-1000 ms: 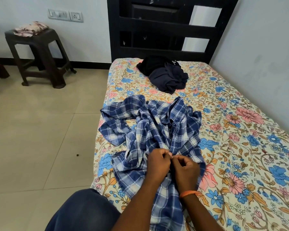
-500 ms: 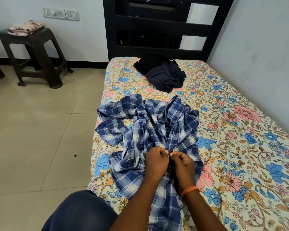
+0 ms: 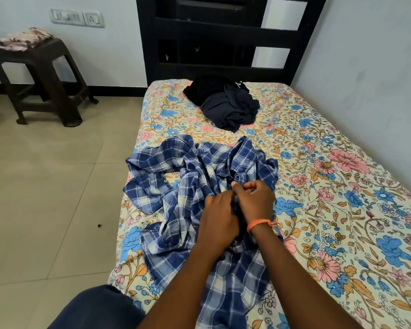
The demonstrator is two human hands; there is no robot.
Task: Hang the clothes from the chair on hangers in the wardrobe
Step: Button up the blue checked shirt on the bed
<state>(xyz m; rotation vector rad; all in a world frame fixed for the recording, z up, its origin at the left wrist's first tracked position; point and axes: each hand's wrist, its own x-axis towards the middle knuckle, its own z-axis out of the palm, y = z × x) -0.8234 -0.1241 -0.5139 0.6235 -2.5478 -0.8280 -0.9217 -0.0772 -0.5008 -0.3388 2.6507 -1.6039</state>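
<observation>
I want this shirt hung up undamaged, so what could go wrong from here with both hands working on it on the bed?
Both the left hand and the right hand pinch the plaid shirt at its front; a hard tug on that grip could strain the fabric or a button. The shirt is crumpled, with a sleeve near the bed's edge, so it may slide toward the floor. The dark clothes lie heaped and will likely crease.

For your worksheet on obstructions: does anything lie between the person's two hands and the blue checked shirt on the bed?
Nothing visible does. The left hand and right hand both already grip the blue checked shirt on the bed. The dark clothes lie apart, nearer the headboard.
</observation>
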